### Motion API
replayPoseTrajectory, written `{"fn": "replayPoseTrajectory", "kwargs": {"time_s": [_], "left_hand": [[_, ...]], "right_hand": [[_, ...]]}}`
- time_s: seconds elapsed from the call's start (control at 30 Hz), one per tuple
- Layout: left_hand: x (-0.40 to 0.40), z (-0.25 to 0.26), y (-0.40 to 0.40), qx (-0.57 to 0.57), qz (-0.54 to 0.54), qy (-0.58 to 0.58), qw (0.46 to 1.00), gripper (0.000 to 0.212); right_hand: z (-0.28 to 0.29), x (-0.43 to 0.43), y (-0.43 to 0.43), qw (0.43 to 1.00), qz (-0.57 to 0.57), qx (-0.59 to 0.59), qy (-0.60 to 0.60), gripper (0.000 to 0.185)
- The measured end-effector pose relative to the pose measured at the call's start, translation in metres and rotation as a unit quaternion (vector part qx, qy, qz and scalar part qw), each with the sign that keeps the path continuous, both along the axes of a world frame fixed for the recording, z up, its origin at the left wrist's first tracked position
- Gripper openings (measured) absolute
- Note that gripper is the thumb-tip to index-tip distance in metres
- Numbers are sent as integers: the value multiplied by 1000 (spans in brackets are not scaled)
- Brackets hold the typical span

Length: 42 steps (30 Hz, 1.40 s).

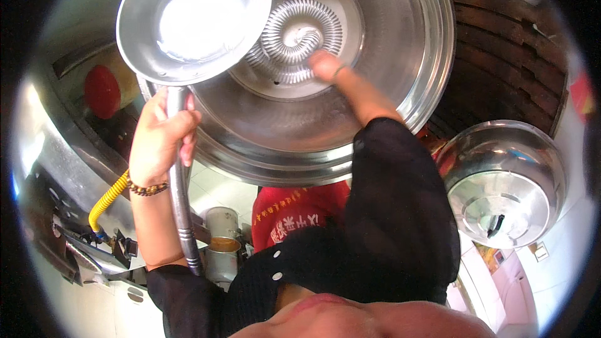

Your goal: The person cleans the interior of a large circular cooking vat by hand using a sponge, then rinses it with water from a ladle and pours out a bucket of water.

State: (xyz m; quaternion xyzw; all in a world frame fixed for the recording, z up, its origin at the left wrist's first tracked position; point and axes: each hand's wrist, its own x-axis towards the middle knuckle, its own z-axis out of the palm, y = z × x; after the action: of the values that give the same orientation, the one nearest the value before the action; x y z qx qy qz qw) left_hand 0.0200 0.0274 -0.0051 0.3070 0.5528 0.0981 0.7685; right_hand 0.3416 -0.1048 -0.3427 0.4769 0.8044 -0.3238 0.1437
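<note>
My left hand (164,136) grips the tubular handle of a wide metal ladle (141,51), close below its bowl. The bowl is tilted, its bright inside facing up, and overlaps the left rim of a large round steel pan (389,42). In the middle of that pan lies a ridged metal coil (300,11), wound in a spiral on a pale round base. The ladle hides the coil's left part. My right hand (325,65) is at the coil's lower right edge. It is blurred, so I cannot tell whether its fingers hold the coil.
A polished domed steel lid (507,150) with a black handle stands at the right. Dark wooden slats (502,65) lie behind it. To the left are a red round end (102,91) and a yellow corrugated hose (107,201). Metal cans (222,223) stand on the tiled floor below.
</note>
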Motion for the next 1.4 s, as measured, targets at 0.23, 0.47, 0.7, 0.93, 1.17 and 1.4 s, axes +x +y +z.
{"fn": "replayPoseTrajectory", "kwargs": {"time_s": [0.23, 0.47, 0.7, 0.93, 1.17, 1.4], "left_hand": [[16, 2, 7, -17, -25, -8, 1000, 11], [2, 1, -1, -10, -1, 37, 999, 12], [-1, 2, 3, -17, -2, 6, 1000, 12], [37, -10, 13, -16, -59, -33, 998, 13], [7, 1, 3, -10, -23, 1, 1000, 12], [11, -3, 1, -21, -35, -6, 999, 12]], "right_hand": [[-40, -28, 176, 910, -342, 234, -30, 22], [-25, -141, 26, 978, -119, 171, -6, 21], [51, 53, 103, 938, -333, 11, -91, 24], [-108, -67, 109, 727, -580, 247, 272, 23], [-20, 37, -12, 998, -7, 47, -52, 22], [-11, 29, 35, 941, -263, 91, -190, 18]]}}
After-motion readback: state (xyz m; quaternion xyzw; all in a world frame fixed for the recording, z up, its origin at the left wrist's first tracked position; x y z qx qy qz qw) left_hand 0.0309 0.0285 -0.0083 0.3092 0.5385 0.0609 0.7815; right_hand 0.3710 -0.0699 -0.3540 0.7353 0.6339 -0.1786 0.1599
